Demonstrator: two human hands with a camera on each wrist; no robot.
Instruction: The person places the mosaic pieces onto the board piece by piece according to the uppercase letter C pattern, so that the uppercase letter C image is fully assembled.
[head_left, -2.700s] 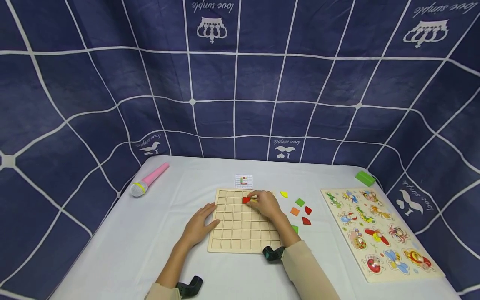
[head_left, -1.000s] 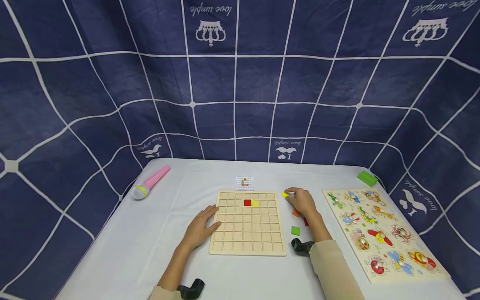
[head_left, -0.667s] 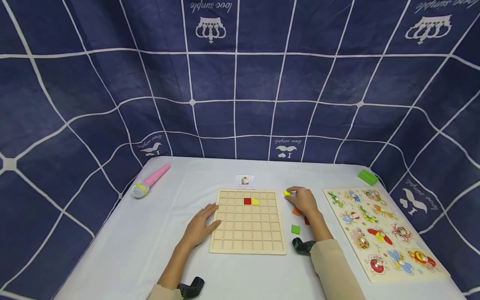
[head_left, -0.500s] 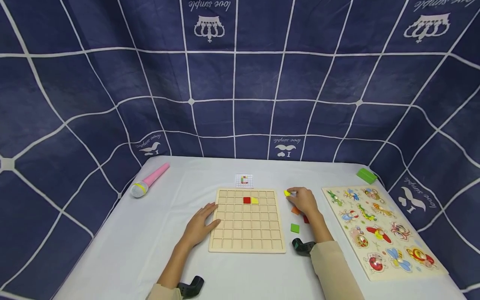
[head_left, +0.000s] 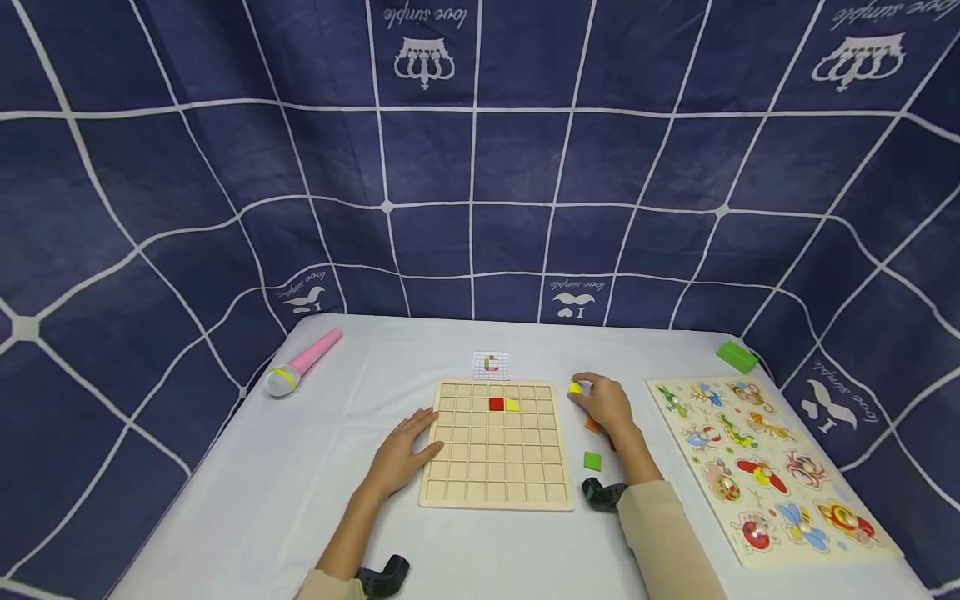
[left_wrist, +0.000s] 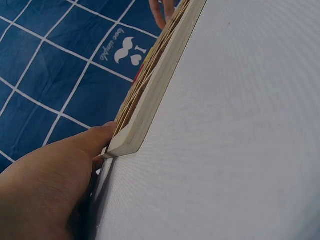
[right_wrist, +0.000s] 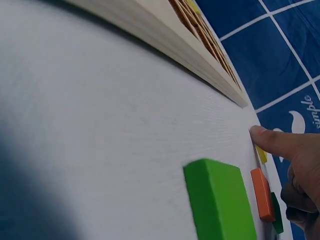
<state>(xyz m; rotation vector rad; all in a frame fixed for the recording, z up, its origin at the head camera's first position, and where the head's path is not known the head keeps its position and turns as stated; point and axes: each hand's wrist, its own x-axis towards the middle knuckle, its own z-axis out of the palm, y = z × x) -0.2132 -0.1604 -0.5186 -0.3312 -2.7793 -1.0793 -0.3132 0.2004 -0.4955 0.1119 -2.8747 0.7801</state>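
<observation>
A wooden grid board lies on the white table, with a red square tile and a yellow tile side by side in cells near its far edge. My left hand rests along the board's left edge, fingers extended; in the left wrist view its thumb lies against the board's rim. Right of the board, my right hand pinches a rounded yellow piece between thumb and finger at the tabletop. That piece is mostly covered by the thumb in the right wrist view.
Near my right hand lie a green square tile, an orange tile and partly hidden red pieces. A pattern card is behind the board. An insect puzzle board and green block stand right; a pink toy microphone lies left.
My right hand has left the red and yellow tiles on the board and moved right to the loose yellow piece, which has turned slightly in its fingertips. The left hand has stayed put.
</observation>
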